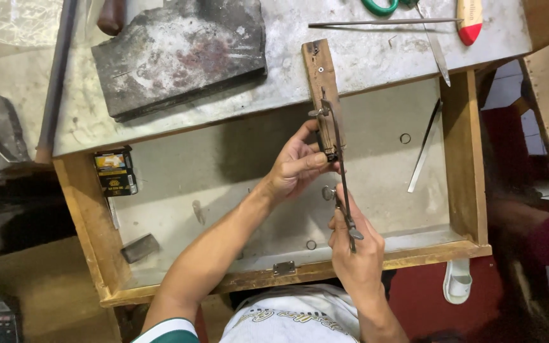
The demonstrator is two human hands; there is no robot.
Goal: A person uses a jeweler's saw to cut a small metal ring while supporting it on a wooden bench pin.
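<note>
Our left hand pinches something small against the end of a narrow wooden peg jutting from the bench; our right hand is closed around the handle of a thin metal saw frame. Left lie a dark stone slab and a small box. The open wooden drawer rims them, its floor mostly bare.
</note>
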